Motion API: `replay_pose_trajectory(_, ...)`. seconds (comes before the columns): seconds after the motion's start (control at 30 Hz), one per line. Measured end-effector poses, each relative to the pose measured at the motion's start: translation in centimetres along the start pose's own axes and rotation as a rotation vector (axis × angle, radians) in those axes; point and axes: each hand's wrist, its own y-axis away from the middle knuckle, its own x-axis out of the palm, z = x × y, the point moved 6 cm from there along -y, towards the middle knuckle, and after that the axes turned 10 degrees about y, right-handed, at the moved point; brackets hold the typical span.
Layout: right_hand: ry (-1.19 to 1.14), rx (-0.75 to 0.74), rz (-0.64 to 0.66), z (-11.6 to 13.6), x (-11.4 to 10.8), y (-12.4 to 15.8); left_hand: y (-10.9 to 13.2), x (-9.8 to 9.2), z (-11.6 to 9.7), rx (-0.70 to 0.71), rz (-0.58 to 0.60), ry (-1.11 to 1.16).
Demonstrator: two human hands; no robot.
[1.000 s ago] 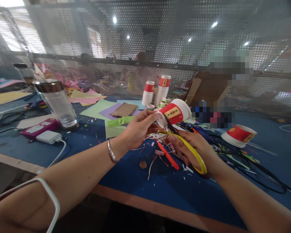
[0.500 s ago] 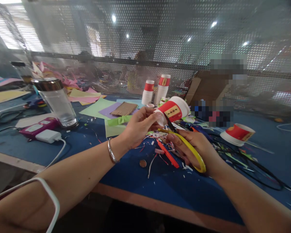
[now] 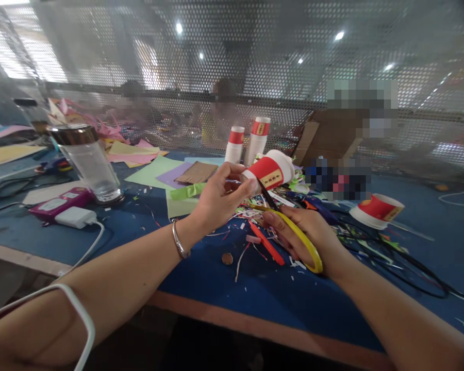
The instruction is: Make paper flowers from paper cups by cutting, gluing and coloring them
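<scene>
A red and white paper cup (image 3: 268, 172) lies sideways in the grip of my left hand (image 3: 224, 198), its wider end pointing right and away. Thumb and fingers pinch the cup's near left end. My right hand (image 3: 299, 232) is closed around yellow-handled scissors (image 3: 307, 245), whose dark blades reach up to the cup's lower edge. The blade tips are partly hidden at the cup, so how deep they sit in it I cannot tell. Beneath both hands lies a litter of paper scraps (image 3: 263, 216) with an orange-red stick (image 3: 267, 243).
Two stacks of paper cups (image 3: 257, 139) stand at the back before a perforated screen. Another cut-down cup (image 3: 377, 210) sits right, near black cables (image 3: 417, 268). Left are a glass bottle (image 3: 90, 162), a purple box (image 3: 62, 203) with a white charger, and coloured paper (image 3: 154, 171).
The cup has turned slightly in my left hand, its label now lower. My right hand and the scissors have shifted a little to the left.
</scene>
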Motion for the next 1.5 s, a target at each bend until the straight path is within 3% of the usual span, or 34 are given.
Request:
replay_pose_trajectory(0.33,0.014,0.013,0.008,0.5,-0.2,0.1,0.6,0.6,0.8,-0.064,0.045,-0.028)
replay_pose_trajectory(0.63,0.127,-0.028,-0.073,0.8,-0.3,0.2,0.8,0.5,1.7,-0.064,-0.032,-0.031)
replay_pose_trajectory(1.0,0.035,0.083,0.026,-0.3,0.6,0.0,0.3,0.4,2.1,-0.087,0.049,-0.085)
replay_pose_trajectory(1.5,0.036,0.013,-0.012,0.8,0.0,0.6,0.7,1.0,0.0,0.127,0.116,-0.153)
